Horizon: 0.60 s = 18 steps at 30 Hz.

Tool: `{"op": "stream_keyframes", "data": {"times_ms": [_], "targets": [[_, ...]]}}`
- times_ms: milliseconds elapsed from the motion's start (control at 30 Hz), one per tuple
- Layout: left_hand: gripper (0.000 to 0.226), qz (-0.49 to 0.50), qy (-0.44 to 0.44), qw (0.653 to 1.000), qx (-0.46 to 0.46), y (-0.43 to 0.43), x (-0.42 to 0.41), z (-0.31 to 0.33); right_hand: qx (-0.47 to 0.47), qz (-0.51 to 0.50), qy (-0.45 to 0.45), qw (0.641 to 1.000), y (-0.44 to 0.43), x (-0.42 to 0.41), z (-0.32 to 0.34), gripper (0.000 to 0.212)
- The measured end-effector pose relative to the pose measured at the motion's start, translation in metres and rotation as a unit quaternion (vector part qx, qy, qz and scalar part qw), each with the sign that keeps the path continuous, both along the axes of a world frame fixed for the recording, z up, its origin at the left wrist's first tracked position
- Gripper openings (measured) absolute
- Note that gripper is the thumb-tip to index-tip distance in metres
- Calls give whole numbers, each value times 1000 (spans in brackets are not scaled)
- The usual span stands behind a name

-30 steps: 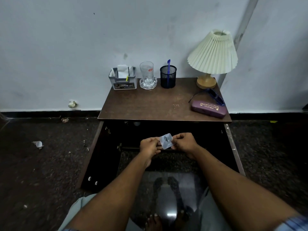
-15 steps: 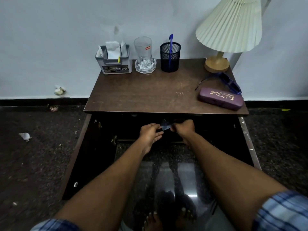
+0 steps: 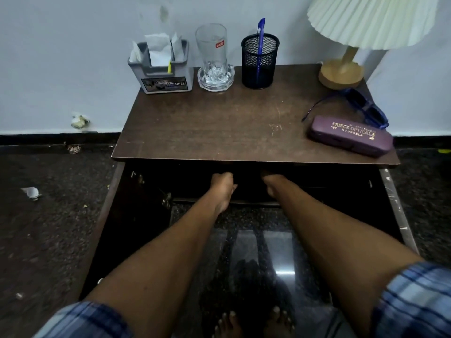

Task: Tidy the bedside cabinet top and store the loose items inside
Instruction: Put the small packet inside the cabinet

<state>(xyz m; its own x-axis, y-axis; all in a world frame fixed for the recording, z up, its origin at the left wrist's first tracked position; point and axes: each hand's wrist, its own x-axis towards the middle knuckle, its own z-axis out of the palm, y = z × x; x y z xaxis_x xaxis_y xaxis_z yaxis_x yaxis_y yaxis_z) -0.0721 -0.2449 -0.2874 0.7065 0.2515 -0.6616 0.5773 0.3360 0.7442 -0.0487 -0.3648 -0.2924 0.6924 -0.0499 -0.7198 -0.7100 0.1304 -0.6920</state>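
The lamp in front of me has a pleated cream shade and a round wooden base. Behind it rises a pale wall, with a dull stain well to the lamp's left. Below the lamp's level a black skirting meets the dark speckled floor. Far left of the lamp, a crumpled white scrap lies against the wall, a brownish bit just below it. Farther left and nearer me lies a white wad. Right of the lamp and lower, a yellow speck lies on the floor.
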Motion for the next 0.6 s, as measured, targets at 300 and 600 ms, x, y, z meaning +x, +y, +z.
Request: {"op": "stream_keyframes", "data": {"times_ms": [300, 600], "targets": [[38, 10, -5, 1000, 7, -7, 0, 7, -131, 38, -87, 987, 2, -5, -3, 55], [39, 13, -18, 1000, -5, -3, -27, 29, -372, 276, -144, 874, -21, -29, 29, 44]]}}
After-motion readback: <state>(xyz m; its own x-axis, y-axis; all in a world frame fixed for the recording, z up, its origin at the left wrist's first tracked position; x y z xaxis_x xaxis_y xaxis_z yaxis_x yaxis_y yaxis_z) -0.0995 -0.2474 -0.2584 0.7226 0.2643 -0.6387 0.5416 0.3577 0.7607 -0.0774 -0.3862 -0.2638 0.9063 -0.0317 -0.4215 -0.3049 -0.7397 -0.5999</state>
